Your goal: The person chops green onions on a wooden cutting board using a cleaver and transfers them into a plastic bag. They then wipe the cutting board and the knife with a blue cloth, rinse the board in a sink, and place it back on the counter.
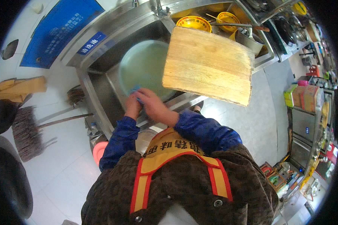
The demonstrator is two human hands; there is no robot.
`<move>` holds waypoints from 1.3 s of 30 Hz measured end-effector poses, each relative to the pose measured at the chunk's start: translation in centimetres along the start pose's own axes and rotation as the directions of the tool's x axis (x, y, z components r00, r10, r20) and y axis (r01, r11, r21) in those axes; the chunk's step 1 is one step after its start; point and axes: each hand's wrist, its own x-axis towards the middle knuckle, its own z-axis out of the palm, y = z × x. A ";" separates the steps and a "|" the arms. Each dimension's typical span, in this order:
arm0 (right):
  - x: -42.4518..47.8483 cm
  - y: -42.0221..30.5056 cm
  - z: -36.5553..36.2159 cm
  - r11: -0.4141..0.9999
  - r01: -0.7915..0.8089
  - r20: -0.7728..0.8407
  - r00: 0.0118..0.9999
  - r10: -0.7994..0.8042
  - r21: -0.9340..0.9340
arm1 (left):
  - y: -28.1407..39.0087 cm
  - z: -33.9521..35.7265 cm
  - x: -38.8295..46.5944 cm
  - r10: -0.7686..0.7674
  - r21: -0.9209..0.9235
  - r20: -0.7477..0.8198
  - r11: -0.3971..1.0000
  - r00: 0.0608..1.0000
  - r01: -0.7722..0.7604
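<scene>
Both my hands meet over the near left rim of a large round basin (146, 62) of cloudy water, which stands in a stainless steel sink (101, 98). A blue cloth (135, 89) is bunched between them. My left hand (133, 106) closes around it from the left, and my right hand (157, 108) presses on it from the right; both are slightly blurred. Right of the basin, a rectangular wooden cutting board (208, 64) lies across the sink, partly over the basin's edge.
Behind the board, a second sink bay holds yellow bowls (194, 24), a pot (249, 42) and a wooden-handled utensil (262, 28). A faucet (162, 11) stands at the back. On the floor at left are a broom (28, 135) and a pink basin (100, 152).
</scene>
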 end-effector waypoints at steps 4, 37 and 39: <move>3.3 -4.0 2.6 0.953 0.230 0.100 0.962 -0.253 0.198 | 0.3 -3.6 -3.2 0.076 -0.439 0.167 0.898 0.983 0.005; -14.5 6.4 -3.7 0.903 -0.426 -0.326 0.863 0.387 -0.057 | 2.5 -0.6 3.4 -0.042 -0.909 0.101 0.402 0.994 0.110; -9.0 2.6 -1.6 0.983 -0.040 0.119 0.991 0.063 -0.182 | 2.6 -1.3 2.7 -0.058 -0.913 0.051 0.401 0.997 0.070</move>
